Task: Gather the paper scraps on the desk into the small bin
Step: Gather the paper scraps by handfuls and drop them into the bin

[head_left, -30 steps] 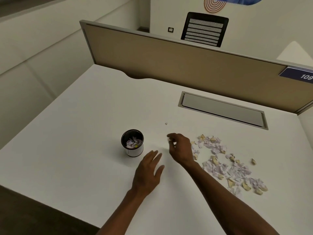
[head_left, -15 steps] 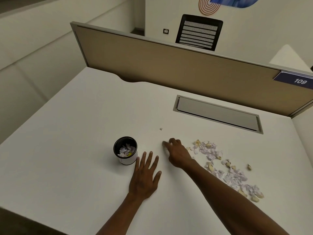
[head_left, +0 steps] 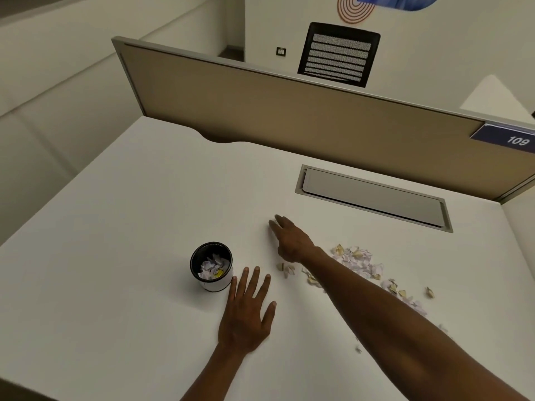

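A small round bin (head_left: pixel 216 285), black inside with a white wall, stands on the white desk (head_left: pixel 139 204) and holds several paper scraps (head_left: pixel 210 268). My left hand (head_left: pixel 246 314) lies flat and open on the desk, its fingertips just right of the bin. My right hand (head_left: pixel 292 241) stretches forward past the bin, fingers extended with the tips on the desk; whatever lies under them is hidden. A loose spread of lilac and yellowish paper scraps (head_left: pixel 359 263) lies to the right, partly behind my right forearm.
A grey cable flap (head_left: pixel 373 198) is set into the desk behind the scraps. A tan partition (head_left: pixel 289 111) closes off the back edge, with a blue "109" label (head_left: pixel 515 139). A black mesh chair (head_left: pixel 338 53) stands beyond it. The desk's near edge runs lower left.
My right hand has reached forward and left from beside the scrap pile to where a lone small scrap lay. My left hand has flattened on the desk beside the bin.
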Available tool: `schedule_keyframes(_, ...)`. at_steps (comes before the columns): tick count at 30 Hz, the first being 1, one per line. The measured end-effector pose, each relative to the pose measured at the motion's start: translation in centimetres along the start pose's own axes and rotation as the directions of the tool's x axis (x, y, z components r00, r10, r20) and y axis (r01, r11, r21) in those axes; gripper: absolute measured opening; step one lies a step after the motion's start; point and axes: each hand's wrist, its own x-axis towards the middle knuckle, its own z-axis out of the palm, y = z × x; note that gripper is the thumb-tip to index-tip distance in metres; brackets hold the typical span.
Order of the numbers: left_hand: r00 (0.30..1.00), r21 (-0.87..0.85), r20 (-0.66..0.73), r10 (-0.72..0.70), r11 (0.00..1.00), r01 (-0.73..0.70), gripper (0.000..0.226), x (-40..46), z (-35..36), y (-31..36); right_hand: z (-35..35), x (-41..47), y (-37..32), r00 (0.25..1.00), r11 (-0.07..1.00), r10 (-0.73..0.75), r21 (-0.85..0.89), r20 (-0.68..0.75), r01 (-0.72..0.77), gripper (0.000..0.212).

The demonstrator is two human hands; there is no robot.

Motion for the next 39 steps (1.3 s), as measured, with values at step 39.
schedule_keyframes(39,0.999,0.054,-0.010,0.053,0.997,-0.052,0.063,-0.2,-0.4,0.1,5.6,-13.1,2.5,0.971,0.988,0.133,0.104,-0.200,-0.114,0.061)
